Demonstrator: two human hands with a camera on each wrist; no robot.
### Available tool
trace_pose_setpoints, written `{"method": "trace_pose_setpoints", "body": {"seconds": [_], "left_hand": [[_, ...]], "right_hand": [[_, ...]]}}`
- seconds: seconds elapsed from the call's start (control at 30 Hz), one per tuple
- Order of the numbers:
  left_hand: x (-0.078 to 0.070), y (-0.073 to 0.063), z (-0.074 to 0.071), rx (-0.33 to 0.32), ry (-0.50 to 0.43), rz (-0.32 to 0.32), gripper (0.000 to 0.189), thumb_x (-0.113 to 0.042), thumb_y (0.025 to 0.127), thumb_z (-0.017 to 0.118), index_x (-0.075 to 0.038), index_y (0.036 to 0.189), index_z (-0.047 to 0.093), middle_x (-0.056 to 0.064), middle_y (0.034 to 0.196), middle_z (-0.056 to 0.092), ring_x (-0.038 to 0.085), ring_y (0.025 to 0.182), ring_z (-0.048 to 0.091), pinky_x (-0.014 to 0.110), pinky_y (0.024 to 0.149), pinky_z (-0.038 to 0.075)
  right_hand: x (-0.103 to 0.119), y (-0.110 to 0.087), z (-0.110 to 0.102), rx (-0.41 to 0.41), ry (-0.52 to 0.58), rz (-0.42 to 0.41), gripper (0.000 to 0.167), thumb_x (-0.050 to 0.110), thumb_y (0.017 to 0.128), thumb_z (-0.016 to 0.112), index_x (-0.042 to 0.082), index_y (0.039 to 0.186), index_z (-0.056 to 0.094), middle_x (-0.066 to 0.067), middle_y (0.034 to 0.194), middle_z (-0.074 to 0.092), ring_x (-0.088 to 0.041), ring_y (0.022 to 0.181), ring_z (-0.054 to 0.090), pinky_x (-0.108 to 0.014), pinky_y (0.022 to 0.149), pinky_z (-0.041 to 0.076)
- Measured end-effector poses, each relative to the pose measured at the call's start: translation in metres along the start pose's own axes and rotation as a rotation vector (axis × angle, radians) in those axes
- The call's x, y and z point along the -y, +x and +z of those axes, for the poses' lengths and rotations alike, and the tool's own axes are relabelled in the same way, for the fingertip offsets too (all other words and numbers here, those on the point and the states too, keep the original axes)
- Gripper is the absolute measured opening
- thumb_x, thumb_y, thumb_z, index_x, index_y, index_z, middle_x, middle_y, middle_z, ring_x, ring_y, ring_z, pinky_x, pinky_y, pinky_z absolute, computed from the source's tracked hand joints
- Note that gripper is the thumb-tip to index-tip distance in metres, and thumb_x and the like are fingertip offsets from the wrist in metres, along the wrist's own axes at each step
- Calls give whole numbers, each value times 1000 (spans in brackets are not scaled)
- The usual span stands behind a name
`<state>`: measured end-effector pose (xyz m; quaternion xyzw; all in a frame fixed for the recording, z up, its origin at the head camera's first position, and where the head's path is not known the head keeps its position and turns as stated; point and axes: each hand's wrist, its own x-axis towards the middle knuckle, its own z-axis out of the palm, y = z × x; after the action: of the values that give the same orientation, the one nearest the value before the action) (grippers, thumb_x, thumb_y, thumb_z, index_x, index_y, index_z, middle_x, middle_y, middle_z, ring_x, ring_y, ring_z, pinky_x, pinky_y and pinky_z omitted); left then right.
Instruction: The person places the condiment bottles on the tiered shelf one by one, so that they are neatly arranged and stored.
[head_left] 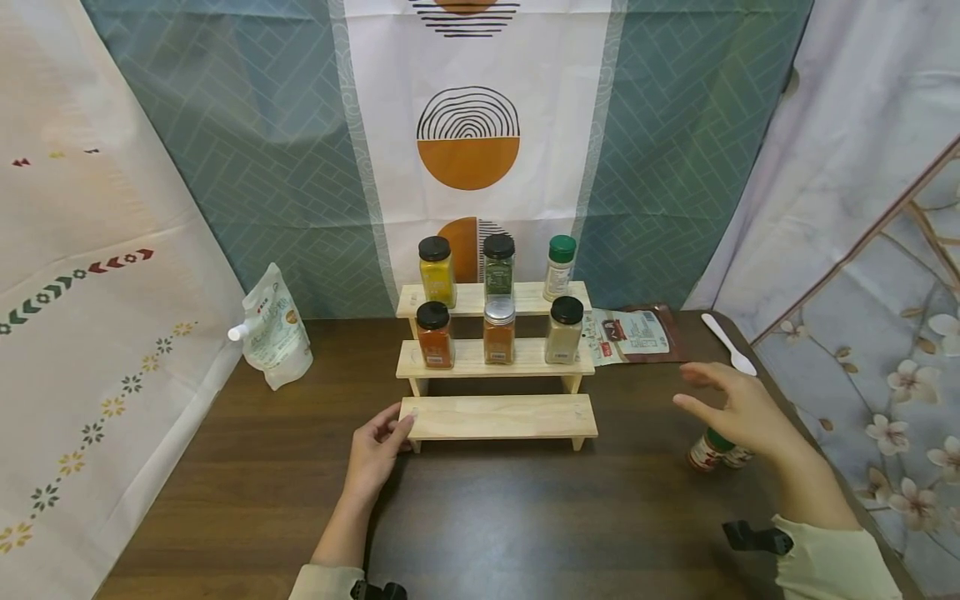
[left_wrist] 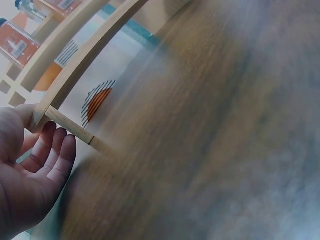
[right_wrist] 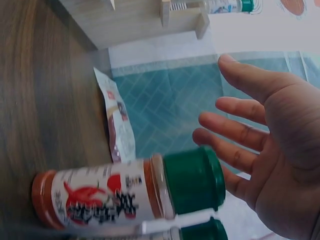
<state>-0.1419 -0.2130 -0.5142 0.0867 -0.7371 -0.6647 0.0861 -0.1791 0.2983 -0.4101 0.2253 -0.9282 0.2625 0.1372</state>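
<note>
My left hand (head_left: 375, 450) holds the left end of the lowest step of a three-tier wooden spice rack (head_left: 498, 418), thumb on top. In the left wrist view its fingers (left_wrist: 64, 157) curl beside the rack's short leg (left_wrist: 70, 125). At the right, my right hand (head_left: 738, 410) hovers with spread fingers over two green-capped seasoning shakers. The nearer shaker (right_wrist: 102, 195) has a white label with a red chili and reddish contents. Beside it stands the second shaker (head_left: 738, 457), partly hidden by the hand. Nothing is in the right hand's grasp.
Several spice jars stand on the upper two tiers, including a yellow one (head_left: 437, 277) and a silver-capped one (head_left: 498, 337). A white spouted pouch (head_left: 279, 333) is at left. A flat brown-and-white packet (head_left: 637, 335) and white plastic spoon (head_left: 727, 343) lie right of the rack.
</note>
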Motion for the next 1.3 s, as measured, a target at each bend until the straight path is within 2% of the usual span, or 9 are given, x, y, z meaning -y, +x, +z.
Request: {"method": "trace_pose_setpoints", "body": {"seconds": [0.23,0.33,0.47,0.53,0.67,0.9,1.03,1.17,1.3], "left_hand": [[-2,-1,-1,12,-8,-8,47,-17,98,70,5,138,57,13,91,68,13,76,68,28,70,61],[-3,-1,-1,18,-11,-12,48,-17,99,69,5,139,56,13,91,68,13,76,68,28,71,60],[-2,0,0,16,-5,-5,48,-18,98,70,6,138,56,12,91,68,13,76,68,27,71,60],[-1,0,0,11,-1,4,48,-18,98,70,6,138,57,12,90,68,13,76,68,27,70,60],[-1,-1,1,1,1,18,48,-17,98,71,8,136,57,13,88,68,14,74,68,27,68,60],[-3,-2,0,2,-11,0,47,-17,98,71,6,137,58,13,89,68,13,75,68,27,69,60],[-3,-2,0,10,-11,-11,47,-18,98,70,4,138,58,13,90,67,14,76,68,27,71,60],[-2,-2,-1,9,-2,-7,47,-18,98,71,4,137,58,13,89,67,14,76,68,27,70,60],[-1,-1,0,0,4,-2,46,-18,97,71,4,136,59,12,88,67,15,75,68,27,69,60]], "right_hand": [[-11,-16,-10,83,18,59,61,29,81,88,-2,128,63,-22,116,69,-44,103,64,-66,82,49],[-16,-23,-12,112,3,75,67,31,75,92,-1,127,64,-19,114,70,-40,102,64,-63,82,51],[-23,-31,-13,106,-24,53,67,29,69,95,0,123,67,-13,110,72,-19,96,66,-41,78,56],[-27,-34,-13,98,-9,39,66,25,67,96,-1,120,68,-13,108,72,-9,92,64,-29,74,55],[-32,-40,-14,86,27,43,62,21,65,97,0,117,70,-12,103,73,2,88,60,-18,69,52],[-33,-43,-17,97,21,42,53,18,65,97,3,111,73,-5,95,72,1,78,58,-22,60,51],[-31,-41,-17,98,-2,61,49,20,69,95,4,110,74,-5,94,72,1,76,56,-24,57,51],[-27,-36,-13,57,-34,33,47,23,71,94,4,109,74,-4,94,72,2,76,57,-24,56,50],[-21,-28,-7,-16,-51,-36,45,21,70,94,6,108,75,-2,98,73,-3,82,61,-21,64,51]]}}
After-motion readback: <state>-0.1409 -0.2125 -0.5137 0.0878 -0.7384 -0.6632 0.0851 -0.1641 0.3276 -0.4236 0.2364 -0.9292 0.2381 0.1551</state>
